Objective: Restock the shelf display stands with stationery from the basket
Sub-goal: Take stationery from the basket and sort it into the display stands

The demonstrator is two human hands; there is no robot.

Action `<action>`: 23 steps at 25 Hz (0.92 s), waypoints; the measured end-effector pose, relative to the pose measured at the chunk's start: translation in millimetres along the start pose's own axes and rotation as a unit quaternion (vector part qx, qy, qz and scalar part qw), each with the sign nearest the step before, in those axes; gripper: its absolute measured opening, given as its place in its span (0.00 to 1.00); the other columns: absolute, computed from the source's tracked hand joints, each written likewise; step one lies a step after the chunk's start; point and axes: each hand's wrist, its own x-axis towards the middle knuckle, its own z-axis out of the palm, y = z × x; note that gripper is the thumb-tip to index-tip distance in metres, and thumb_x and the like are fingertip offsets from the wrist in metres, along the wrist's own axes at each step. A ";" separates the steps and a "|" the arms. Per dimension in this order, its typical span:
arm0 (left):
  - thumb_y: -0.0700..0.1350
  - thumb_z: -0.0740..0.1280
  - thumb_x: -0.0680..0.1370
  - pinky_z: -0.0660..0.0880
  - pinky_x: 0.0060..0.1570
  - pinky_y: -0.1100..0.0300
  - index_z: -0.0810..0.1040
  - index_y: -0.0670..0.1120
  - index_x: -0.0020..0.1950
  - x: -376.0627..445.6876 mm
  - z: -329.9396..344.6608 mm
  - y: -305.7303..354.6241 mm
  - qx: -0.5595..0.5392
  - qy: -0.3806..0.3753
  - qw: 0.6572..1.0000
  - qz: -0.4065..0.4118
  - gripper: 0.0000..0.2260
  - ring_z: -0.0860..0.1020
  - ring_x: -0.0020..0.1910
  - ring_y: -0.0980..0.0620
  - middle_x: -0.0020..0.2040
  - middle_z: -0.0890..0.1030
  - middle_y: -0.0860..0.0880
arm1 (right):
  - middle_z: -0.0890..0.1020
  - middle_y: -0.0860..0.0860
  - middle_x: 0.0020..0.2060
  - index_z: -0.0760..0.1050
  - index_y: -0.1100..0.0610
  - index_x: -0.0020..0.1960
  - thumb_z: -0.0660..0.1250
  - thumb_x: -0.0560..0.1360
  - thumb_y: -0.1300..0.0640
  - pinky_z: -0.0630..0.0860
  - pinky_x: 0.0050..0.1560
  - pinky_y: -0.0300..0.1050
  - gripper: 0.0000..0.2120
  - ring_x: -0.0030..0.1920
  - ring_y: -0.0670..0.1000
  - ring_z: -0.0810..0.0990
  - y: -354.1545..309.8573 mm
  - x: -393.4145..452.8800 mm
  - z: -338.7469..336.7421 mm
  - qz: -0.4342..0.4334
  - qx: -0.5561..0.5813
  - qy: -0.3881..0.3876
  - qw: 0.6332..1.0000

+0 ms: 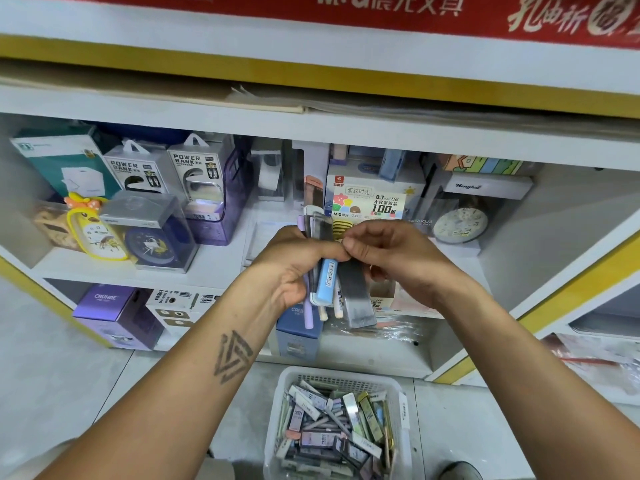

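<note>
Gripping a fanned bundle of lead cases (325,271) upright, long axes near-to-far, the left hand (294,268) sat left of the right hand (388,258), which pinched the dark case (356,296), display box (374,202) just beyond, basket (403,410) near.

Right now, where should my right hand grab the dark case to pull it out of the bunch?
Probably its free lower end: the dark case slants down and rightward clear of the left hand. Let the right hand pinch its flat faces from the right.
</note>
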 end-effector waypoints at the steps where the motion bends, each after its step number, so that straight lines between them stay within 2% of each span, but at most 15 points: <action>1: 0.25 0.71 0.68 0.82 0.41 0.45 0.82 0.34 0.48 -0.1 2.4 -0.6 0.000 -0.003 1.000 0.000 0.12 0.84 0.43 0.36 0.44 0.84 0.33 | 0.83 0.57 0.36 0.83 0.59 0.49 0.74 0.72 0.57 0.71 0.27 0.39 0.08 0.28 0.50 0.75 -0.2 -1.5 -4.0 -0.002 0.001 0.007 1.000; 4: 0.27 0.73 0.68 0.82 0.46 0.45 0.82 0.34 0.52 2.0 8.9 -1.7 0.012 -0.006 1.000 -0.004 0.13 0.84 0.44 0.38 0.46 0.84 0.35 | 0.83 0.59 0.35 0.83 0.60 0.46 0.74 0.72 0.65 0.74 0.30 0.40 0.03 0.29 0.52 0.77 -3.4 -4.2 -19.0 -0.007 0.007 0.041 0.999; 8: 0.28 0.73 0.68 0.80 0.38 0.54 0.80 0.33 0.48 6.0 7.7 -0.4 0.015 0.017 1.000 -0.015 0.10 0.79 0.33 0.44 0.37 0.79 0.37 | 0.80 0.60 0.32 0.81 0.59 0.39 0.69 0.73 0.71 0.68 0.27 0.40 0.09 0.28 0.51 0.73 -7.9 -2.9 -39.1 -0.030 -0.009 0.160 0.987; 9: 0.28 0.72 0.68 0.80 0.36 0.55 0.80 0.33 0.47 6.8 6.8 0.3 0.014 0.021 1.000 -0.018 0.08 0.78 0.32 0.45 0.36 0.79 0.37 | 0.80 0.61 0.32 0.81 0.59 0.39 0.69 0.73 0.70 0.68 0.27 0.40 0.09 0.28 0.50 0.72 -9.0 -2.9 -44.8 -0.037 -0.031 0.192 0.980; 11: 0.27 0.72 0.68 0.79 0.35 0.57 0.79 0.33 0.44 8.4 5.0 0.6 0.016 0.025 0.999 -0.024 0.07 0.78 0.30 0.45 0.35 0.78 0.38 | 0.81 0.53 0.28 0.82 0.59 0.40 0.70 0.73 0.67 0.70 0.27 0.39 0.06 0.24 0.48 0.72 -9.0 -2.8 -53.5 -0.046 -0.124 0.235 0.963; 13: 0.27 0.72 0.68 0.79 0.36 0.57 0.79 0.33 0.45 9.7 3.5 -0.1 0.025 0.026 0.999 -0.027 0.08 0.78 0.30 0.45 0.34 0.78 0.38 | 0.81 0.47 0.25 0.83 0.57 0.40 0.73 0.73 0.60 0.74 0.29 0.37 0.03 0.24 0.44 0.76 -7.9 -2.0 -54.5 -0.053 -0.222 0.244 0.942; 15: 0.26 0.71 0.69 0.79 0.34 0.57 0.79 0.33 0.45 10.4 3.1 -1.1 0.032 0.020 0.999 -0.029 0.08 0.78 0.30 0.45 0.34 0.78 0.38 | 0.85 0.47 0.31 0.84 0.56 0.44 0.75 0.73 0.56 0.77 0.38 0.35 0.04 0.32 0.42 0.82 -6.1 0.5 -50.7 -0.071 -0.286 0.240 0.925; 17: 0.26 0.71 0.68 0.80 0.33 0.56 0.79 0.33 0.43 10.5 3.8 -2.4 0.038 0.009 0.999 -0.034 0.06 0.78 0.28 0.45 0.33 0.78 0.38 | 0.87 0.50 0.42 0.84 0.56 0.52 0.72 0.74 0.58 0.74 0.47 0.32 0.07 0.44 0.47 0.84 -5.7 4.1 -47.2 -0.103 -0.365 0.245 0.892; 19: 0.25 0.71 0.68 0.81 0.33 0.56 0.79 0.35 0.39 10.8 4.4 -4.1 0.043 -0.003 0.998 -0.040 0.06 0.79 0.28 0.45 0.32 0.78 0.38 | 0.85 0.54 0.45 0.84 0.58 0.53 0.68 0.76 0.62 0.75 0.51 0.39 0.09 0.46 0.53 0.83 -3.6 6.5 -44.8 -0.166 -0.430 0.239 0.854; 21: 0.25 0.72 0.67 0.81 0.35 0.54 0.79 0.37 0.37 11.2 3.9 -6.4 0.052 -0.023 0.997 -0.048 0.08 0.79 0.29 0.45 0.31 0.79 0.39 | 0.84 0.56 0.43 0.83 0.60 0.51 0.67 0.77 0.62 0.78 0.47 0.50 0.07 0.44 0.58 0.82 0.4 7.4 -43.9 -0.207 -0.480 0.228 0.821; 23: 0.26 0.72 0.67 0.80 0.37 0.53 0.80 0.37 0.37 11.8 2.4 -8.2 0.062 -0.048 0.995 -0.058 0.08 0.79 0.30 0.44 0.32 0.79 0.39 | 0.84 0.56 0.44 0.82 0.59 0.50 0.67 0.78 0.58 0.78 0.42 0.53 0.06 0.45 0.61 0.81 3.8 9.0 -43.4 -0.203 -0.534 0.225 0.790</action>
